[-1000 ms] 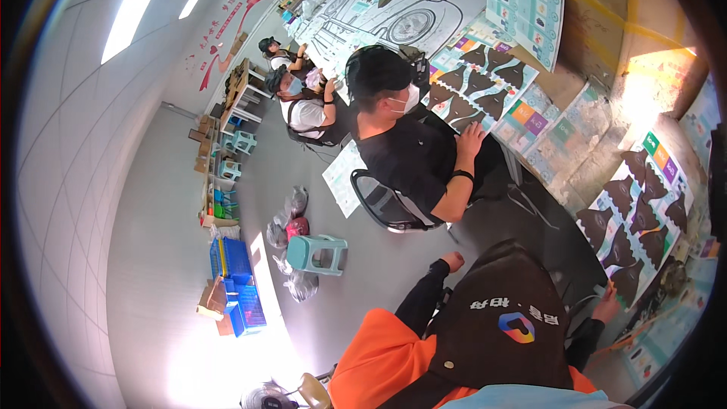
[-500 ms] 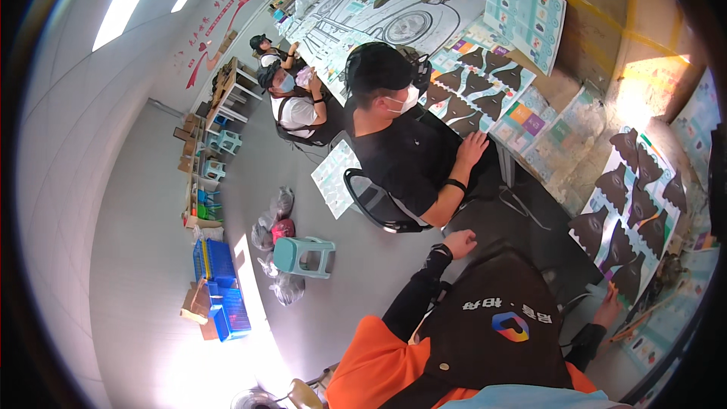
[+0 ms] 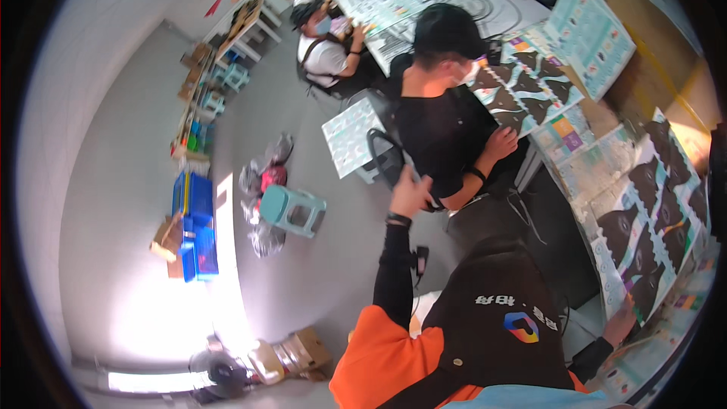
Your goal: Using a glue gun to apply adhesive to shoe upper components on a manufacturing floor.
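My left hand (image 3: 411, 193) is raised with its fingers apart, holding nothing I can see. It is close to the black chair back (image 3: 386, 157) behind a seated co-worker in a black shirt (image 3: 439, 125); whether it touches the chair I cannot tell. At the right, my right hand (image 3: 621, 322) is closed on the lower edge of a large printed sheet (image 3: 617, 288). This sheet carries several dark brown cut-out shapes with wavy edges on a white and pale blue ground. The fingertips of my right hand are partly hidden at the sheet.
Similar brown-shape sheets (image 3: 530, 87) lie before the co-worker on the long table. A pale printed sheet (image 3: 354, 136) rests behind the chair. On the floor stand a teal stool (image 3: 291, 208), plastic bags (image 3: 266, 238) and blue crates (image 3: 201, 250). Other people sit along the table.
My left hand has moved up and forward from beside my apron to near the co-worker's chair. The view has turned, and my right hand stays at the sheet's lower edge.
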### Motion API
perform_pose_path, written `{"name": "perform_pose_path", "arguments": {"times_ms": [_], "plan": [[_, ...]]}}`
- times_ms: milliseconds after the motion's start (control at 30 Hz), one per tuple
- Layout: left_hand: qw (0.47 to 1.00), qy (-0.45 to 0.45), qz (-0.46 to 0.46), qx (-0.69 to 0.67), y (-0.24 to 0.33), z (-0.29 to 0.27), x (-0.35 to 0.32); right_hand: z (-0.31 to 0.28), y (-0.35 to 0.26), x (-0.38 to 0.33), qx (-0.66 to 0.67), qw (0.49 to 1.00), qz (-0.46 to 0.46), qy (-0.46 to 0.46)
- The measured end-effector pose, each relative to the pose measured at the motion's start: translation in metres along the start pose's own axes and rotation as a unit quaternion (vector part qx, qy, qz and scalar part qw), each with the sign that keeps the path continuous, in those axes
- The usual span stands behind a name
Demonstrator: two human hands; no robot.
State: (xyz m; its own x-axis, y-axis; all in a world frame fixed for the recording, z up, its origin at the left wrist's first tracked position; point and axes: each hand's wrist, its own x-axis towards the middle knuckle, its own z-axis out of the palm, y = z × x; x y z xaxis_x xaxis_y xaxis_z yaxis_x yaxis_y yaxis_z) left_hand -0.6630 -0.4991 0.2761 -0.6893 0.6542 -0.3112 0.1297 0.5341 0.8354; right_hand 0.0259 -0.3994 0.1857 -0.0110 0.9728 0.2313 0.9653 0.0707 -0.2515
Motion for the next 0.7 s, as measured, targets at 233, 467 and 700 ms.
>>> {"name": "perform_pose_path", "arguments": {"times_ms": [233, 467, 700], "plan": [[0.918, 0.15, -0.207, -0.303, -0.15, -0.125, 0.101, -0.007, 0.036, 0.031, 0.249, 0.967, 0.034, -0.027], [0.949, -0.007, -0.198, -0.246, -0.207, -0.114, 0.114, -0.029, 0.052, 0.048, -0.037, 0.994, -0.107, -0.003], [0.902, -0.112, -0.331, -0.253, -0.325, -0.032, 0.04, -0.073, -0.018, 0.049, -0.065, 0.995, -0.065, -0.027]]}}
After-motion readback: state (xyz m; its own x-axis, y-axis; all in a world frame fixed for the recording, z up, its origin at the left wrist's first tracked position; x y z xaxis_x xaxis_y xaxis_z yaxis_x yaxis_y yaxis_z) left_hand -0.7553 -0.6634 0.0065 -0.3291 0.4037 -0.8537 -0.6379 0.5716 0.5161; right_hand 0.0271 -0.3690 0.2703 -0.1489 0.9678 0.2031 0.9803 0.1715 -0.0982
